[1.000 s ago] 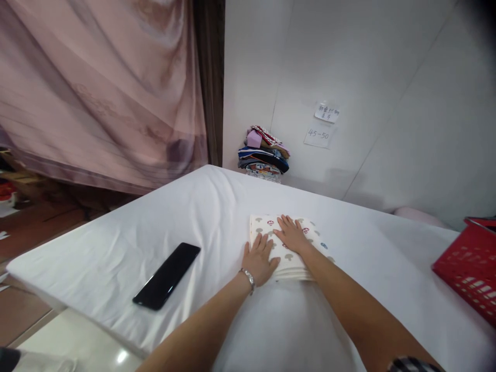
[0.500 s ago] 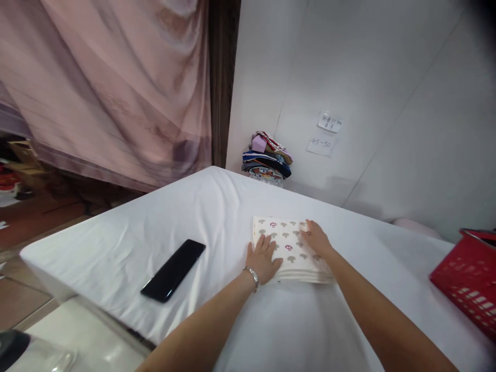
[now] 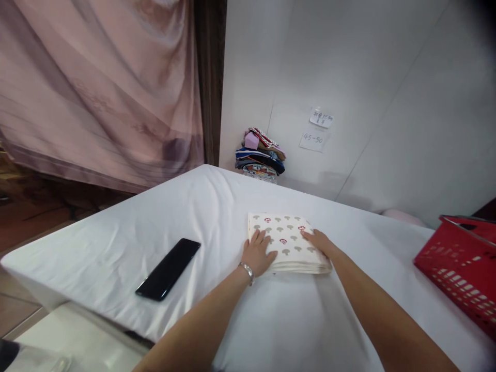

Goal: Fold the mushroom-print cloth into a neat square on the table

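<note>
A folded cream cloth (image 3: 289,253) printed with grey and red mushrooms lies flat on the white-covered table (image 3: 186,199), its layers showing along the near edge. On its left side rests my left hand (image 3: 259,253), palm down with fingers spread and a silver bracelet at the wrist. My right hand (image 3: 320,242) touches the right edge of the cloth, its fingers stretched out over the top. Neither hand grips the fabric.
To the left of the cloth lies a black phone (image 3: 168,269). A red plastic basket (image 3: 457,263) stands at the right. Folded clothes (image 3: 260,155) are stacked by the wall at the back. Paper notes (image 3: 313,138) hang on the wall beside a pink curtain (image 3: 108,93).
My right hand has slid a little down along the cloth's right side, uncovering a red mushroom. My left hand stays on the left side. The view has shifted slightly to the right.
</note>
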### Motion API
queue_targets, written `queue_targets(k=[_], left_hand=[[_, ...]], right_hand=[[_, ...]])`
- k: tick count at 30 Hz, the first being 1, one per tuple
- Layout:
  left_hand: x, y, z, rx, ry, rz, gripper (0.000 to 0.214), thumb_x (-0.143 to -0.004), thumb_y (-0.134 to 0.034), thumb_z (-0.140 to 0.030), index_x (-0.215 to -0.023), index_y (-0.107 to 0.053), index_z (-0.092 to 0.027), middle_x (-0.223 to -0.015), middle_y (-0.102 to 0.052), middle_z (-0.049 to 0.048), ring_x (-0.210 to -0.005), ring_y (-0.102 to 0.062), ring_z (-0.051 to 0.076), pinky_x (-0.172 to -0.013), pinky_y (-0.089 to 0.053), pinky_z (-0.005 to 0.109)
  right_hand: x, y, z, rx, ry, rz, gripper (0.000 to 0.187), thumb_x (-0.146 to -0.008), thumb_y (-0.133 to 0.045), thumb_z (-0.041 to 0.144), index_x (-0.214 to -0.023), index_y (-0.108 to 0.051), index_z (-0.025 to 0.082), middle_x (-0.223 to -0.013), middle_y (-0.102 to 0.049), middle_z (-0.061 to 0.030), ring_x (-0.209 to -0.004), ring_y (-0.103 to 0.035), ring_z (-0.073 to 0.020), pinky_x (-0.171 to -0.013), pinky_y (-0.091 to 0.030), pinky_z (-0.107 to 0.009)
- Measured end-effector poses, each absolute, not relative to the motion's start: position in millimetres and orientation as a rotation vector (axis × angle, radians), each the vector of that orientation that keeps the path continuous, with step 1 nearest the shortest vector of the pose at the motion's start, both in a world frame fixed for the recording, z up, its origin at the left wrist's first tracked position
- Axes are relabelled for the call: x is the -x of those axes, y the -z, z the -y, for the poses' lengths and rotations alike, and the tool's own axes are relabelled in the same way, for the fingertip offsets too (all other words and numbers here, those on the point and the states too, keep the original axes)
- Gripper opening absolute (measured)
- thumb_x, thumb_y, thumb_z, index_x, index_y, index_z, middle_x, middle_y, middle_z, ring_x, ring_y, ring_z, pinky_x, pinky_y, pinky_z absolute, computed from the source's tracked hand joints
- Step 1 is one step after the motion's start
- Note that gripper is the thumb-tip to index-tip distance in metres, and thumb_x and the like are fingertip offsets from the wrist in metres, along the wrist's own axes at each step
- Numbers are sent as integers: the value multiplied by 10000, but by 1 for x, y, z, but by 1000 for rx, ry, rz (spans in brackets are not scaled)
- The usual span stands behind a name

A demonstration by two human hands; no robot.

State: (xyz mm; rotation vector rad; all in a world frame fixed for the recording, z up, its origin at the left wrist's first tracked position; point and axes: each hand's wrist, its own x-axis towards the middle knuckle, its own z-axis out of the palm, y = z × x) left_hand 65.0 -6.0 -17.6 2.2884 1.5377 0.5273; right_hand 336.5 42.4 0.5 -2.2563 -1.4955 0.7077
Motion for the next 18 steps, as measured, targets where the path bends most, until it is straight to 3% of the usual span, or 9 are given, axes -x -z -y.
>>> queue_targets(k=[7,11,16,18], left_hand=[[-64,11,8,-2226,-617,-1520,530,-809,-485,-450,-1288,-438,-227,-1462,-272,57,-1354,-167,247,-1038,-251,502],[-76,8,30,-2213,-726,-1426,499,-792,-517,-427,-1246,-490,-223,-1419,-347,75,-1315,-250,257,-999,-333,458],[-100,7,78,-2396,-713,-624,536,-688,-654,-439,-1169,-567,-220,-1294,-497,81,-1200,-417,239,-1039,-314,381],[-101,5,84,-2394,-723,-426,457,-734,-616,-418,-1150,-580,-232,-1299,-498,63,-1166,-460,213,-1029,-331,357]], right_hand=[[-339,1,-34,2205,-738,1554,763,-705,-505,665,-1243,-501,124,-1231,-551,-160,-1060,-564,-278,-835,-458,-347],[-355,-8,-42,2053,-720,1705,671,-688,-592,595,-1194,-551,156,-1183,-592,-121,-1038,-572,-269,-838,-460,-334],[-382,-21,-70,2108,-613,1697,772,-651,-690,446,-1314,-439,141,-1205,-575,-132,-1053,-560,-280,-878,-442,-356],[-384,-20,-78,2136,-649,1691,727,-666,-672,475,-1283,-481,140,-1197,-582,-132,-1060,-556,-283,-889,-432,-359]])
